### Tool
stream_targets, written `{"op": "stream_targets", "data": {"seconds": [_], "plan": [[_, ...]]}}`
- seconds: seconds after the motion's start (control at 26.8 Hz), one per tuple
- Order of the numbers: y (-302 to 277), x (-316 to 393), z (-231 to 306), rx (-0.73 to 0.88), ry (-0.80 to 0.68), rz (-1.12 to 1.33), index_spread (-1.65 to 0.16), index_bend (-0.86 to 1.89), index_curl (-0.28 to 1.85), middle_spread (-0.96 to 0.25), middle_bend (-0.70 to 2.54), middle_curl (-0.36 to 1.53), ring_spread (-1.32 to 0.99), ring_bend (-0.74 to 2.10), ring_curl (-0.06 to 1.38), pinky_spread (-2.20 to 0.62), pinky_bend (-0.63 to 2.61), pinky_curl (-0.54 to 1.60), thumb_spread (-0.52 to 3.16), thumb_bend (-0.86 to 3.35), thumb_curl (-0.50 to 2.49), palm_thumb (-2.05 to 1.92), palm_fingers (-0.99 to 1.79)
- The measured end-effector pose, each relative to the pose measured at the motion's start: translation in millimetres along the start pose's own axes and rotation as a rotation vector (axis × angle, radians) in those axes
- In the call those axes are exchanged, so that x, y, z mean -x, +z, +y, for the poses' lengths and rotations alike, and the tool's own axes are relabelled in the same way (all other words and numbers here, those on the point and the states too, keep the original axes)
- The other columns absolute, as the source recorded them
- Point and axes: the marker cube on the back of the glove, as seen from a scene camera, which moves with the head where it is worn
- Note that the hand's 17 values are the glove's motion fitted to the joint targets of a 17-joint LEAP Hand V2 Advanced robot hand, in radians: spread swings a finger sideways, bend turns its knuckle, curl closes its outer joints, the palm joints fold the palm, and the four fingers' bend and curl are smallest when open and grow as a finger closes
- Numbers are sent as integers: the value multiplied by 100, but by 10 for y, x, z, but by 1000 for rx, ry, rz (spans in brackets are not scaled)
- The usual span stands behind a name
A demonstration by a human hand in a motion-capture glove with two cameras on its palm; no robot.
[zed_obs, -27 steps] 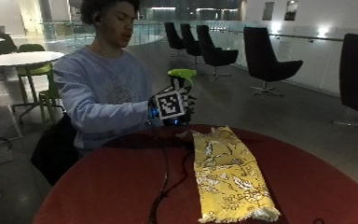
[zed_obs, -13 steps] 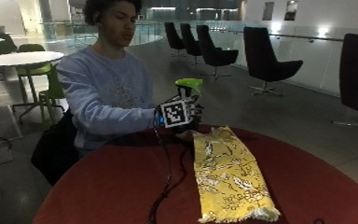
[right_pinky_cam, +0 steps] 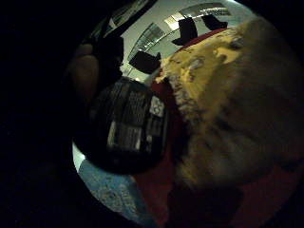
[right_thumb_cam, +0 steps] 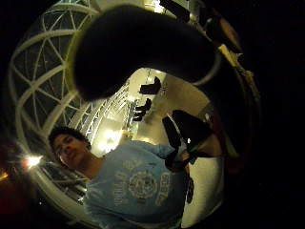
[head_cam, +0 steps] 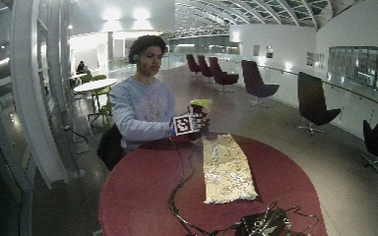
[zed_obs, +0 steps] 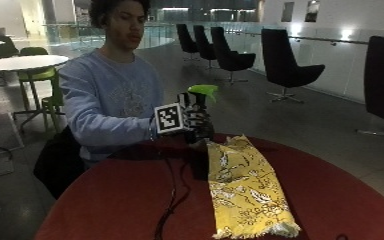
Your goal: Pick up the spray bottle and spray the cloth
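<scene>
A spray bottle with a green head and dark body stands upright over the red round table, beside the person-side end of the cloth. My gloved right hand grips it around the neck, just under the head. Whether its base touches the table I cannot tell. The yellow patterned cloth lies flat and lengthwise, running from the bottle toward the table's front edge. In the little finger side palm view the bottle's labelled dark body is close to the palm, with the cloth beside it. The wide outside view shows the hand, bottle and cloth.
A black cable runs across the table from the hand toward the front edge, where a dark device sits. Black lounge chairs stand behind on the floor. A white table with green chairs is at the back left.
My hand has carried the bottle to the right and a little lower, from in front of the person's chest to beside the cloth's end. The cloth has not moved.
</scene>
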Motion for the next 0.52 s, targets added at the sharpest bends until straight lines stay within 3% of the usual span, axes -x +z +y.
{"op": "stream_targets", "data": {"seconds": [0.22,0.52], "plan": [[-624,-98,589,-43,29,246,-30,7,40,-7,20,41,-7,46,39,16,31,30,106,-2,40,77,76],[-1683,-438,1245,-71,152,815,-31,12,36,-6,20,41,-6,45,39,16,29,31,109,-2,39,76,78]]}}
